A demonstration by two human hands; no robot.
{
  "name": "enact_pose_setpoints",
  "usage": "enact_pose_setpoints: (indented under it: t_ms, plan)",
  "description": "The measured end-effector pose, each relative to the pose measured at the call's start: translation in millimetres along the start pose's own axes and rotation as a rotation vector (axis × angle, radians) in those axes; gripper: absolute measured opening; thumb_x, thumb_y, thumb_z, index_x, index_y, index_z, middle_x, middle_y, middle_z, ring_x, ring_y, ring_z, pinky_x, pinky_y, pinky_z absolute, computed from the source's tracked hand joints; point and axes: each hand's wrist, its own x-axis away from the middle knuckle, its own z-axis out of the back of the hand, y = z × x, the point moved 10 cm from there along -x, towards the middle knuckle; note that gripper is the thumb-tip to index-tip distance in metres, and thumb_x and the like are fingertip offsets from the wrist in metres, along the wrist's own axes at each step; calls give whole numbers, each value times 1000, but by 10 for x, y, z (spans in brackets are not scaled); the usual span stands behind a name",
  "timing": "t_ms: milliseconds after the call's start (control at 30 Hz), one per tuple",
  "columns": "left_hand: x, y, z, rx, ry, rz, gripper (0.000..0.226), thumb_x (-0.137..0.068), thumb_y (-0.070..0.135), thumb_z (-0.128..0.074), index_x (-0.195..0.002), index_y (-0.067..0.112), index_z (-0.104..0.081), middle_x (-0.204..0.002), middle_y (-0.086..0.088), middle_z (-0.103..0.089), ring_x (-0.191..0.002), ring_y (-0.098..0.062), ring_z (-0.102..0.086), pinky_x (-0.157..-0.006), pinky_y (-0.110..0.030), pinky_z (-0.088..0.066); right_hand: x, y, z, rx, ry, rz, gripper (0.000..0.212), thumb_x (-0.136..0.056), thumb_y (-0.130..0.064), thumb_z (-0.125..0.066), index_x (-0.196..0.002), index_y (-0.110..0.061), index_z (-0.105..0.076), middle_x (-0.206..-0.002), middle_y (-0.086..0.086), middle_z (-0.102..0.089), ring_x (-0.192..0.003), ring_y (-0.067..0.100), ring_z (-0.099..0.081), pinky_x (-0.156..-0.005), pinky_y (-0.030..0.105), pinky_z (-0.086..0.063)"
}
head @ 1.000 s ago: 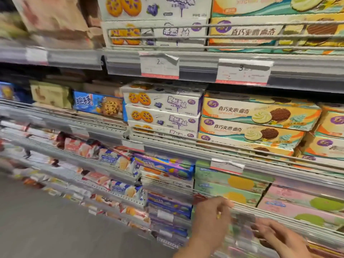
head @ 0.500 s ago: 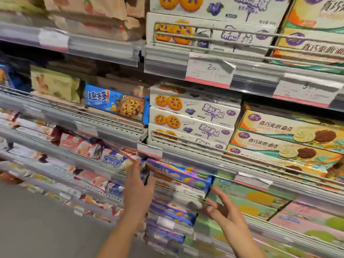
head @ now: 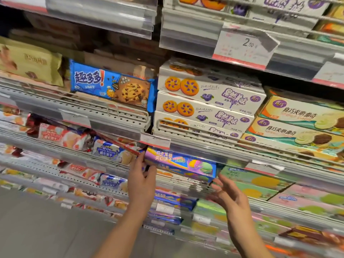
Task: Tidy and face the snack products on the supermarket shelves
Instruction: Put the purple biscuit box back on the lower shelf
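Note:
A purple and blue macaron biscuit box [head: 182, 163] lies on top of a stack on the middle shelf, just under the shelf rail. My left hand [head: 142, 180] grips the box's left end with thumb and fingers. My right hand [head: 228, 195] is at the box's lower right corner, fingers spread, and looks just short of touching it. More boxes of the same kind [head: 175, 200] sit on the shelf below.
White blueberry cookie boxes [head: 210, 101] and yellow sandwich biscuit boxes [head: 297, 125] fill the shelf above. A blue chocolate chip cookie pack [head: 111, 86] stands left of them. Wafer packs [head: 111, 151] lie to the left, green and pink boxes [head: 260, 185] to the right. Grey floor [head: 46, 229] lies bottom left.
Both hands have come up from the lower shelf to the macaron box. My left hand has closed on its left end and my right hand has reached its right corner. The view moved closer.

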Motion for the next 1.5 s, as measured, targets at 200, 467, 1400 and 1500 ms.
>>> enact_pose_setpoints:
  t_ms: [200,467,1400,1500]
  plan:
    - [301,-262,196,192,133,22,46,-98,8,-57,-116,50,-62,-119,19,-63,-108,-5,-62,-85,-33,-53,206,114,-110,94,10,20,21,-86,-34,-78,-107,-33,-75,-109,0,-77,-108,22,-70,-98,48,-54]
    - [843,-1102,269,48,131,126,47,-80,10,-52,-106,47,-67,-107,4,-69,-93,-10,-67,-78,-25,-52,244,536,183,118,111,-118,25,-90,-10,-75,-89,-2,-52,-86,20,-69,-78,23,-69,-69,38,-51]
    - [-404,-1970,-757,-456,-494,306,38,-89,-2,-73,-125,1,-63,-118,-5,-60,-105,-15,-53,-90,-28,-41,712,1026,1342,21,285,-473,26,-80,-4,-83,-86,-6,-57,-75,14,-65,-78,29,-53,-68,39,-44]
    - [-462,-2113,-729,-543,-501,372,29,-81,20,-80,-106,11,-67,-97,-13,-66,-87,-23,-60,-87,-46,-54,696,1000,1404,20,292,-474,27,-80,-2,-82,-87,-5,-56,-71,12,-65,-74,27,-54,-63,35,-45]
